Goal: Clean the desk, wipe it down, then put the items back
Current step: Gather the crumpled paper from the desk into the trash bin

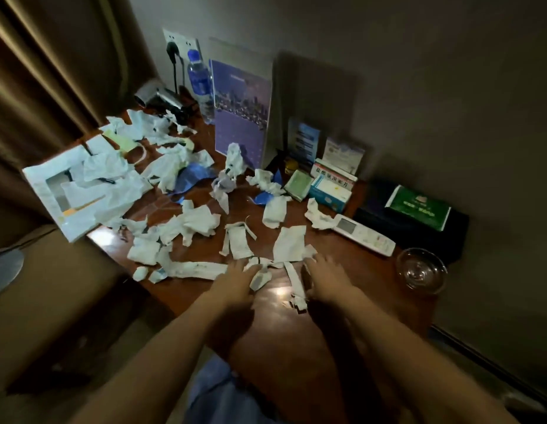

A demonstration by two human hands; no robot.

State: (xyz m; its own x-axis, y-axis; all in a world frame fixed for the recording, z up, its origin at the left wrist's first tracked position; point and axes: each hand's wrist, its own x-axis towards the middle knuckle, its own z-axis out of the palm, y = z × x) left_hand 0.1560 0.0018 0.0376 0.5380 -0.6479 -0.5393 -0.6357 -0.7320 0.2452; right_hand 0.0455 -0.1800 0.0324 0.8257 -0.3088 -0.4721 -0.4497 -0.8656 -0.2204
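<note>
A brown wooden desk [275, 319] is strewn with several torn white paper scraps and crumpled tissues [192, 223]. My left hand [235, 278] lies flat at the near middle, fingers spread, touching a long paper strip [195, 268] and a small scrap [260, 278]. My right hand [325, 278] is also flat with fingers spread, beside a narrow strip [296, 283] and just below a larger white sheet [289, 243]. Neither hand grips anything. Blue plastic scraps [189, 177] lie among the tissues farther back.
At the back stand a water bottle [200, 81], a purple calendar stand [241, 114], a hair dryer [162, 97] and medicine boxes [331, 186]. A white remote [365, 235], a glass ashtray [422, 269] and a black tissue box [415, 220] sit right. A white torn box [64, 194] overhangs the left edge.
</note>
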